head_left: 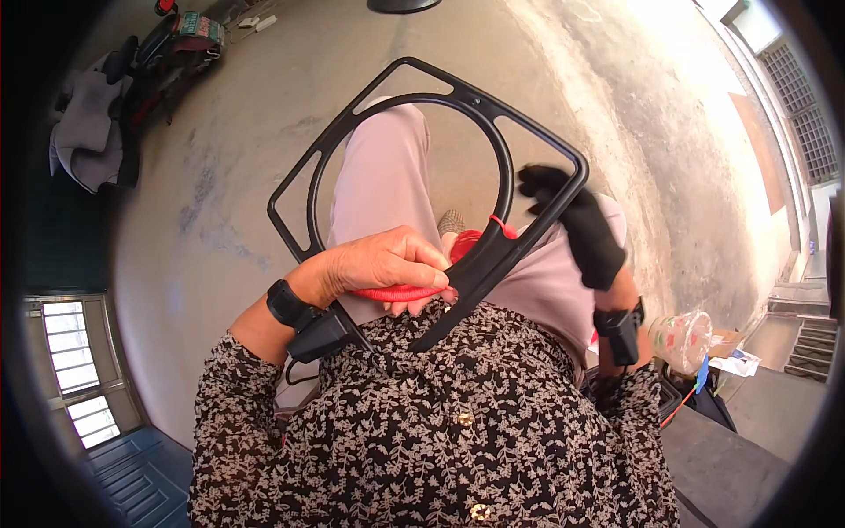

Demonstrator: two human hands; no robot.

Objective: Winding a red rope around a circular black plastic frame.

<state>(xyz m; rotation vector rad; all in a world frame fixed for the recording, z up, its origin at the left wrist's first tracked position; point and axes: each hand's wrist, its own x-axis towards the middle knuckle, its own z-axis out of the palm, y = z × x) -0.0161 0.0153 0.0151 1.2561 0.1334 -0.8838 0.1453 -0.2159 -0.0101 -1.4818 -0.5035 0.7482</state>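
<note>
A black frame with angular outer edges and a large round opening stands tilted over my lap. My bare left hand is closed at its lower side, thumb and fingers pinching a bundle of red cord. A loop of red cord goes round the frame's lower right bar. More red cord or strands show through the opening, partly hidden by the frame. My right hand, in a black glove, is beside the frame's right corner, partly behind its bar. Its fingers look apart, with nothing visible in them.
My thighs in pale trousers lie beneath the frame. To the right stand a clear plastic container and papers. A scooter is parked at the far left on the concrete floor. A dark round object shows at the top edge.
</note>
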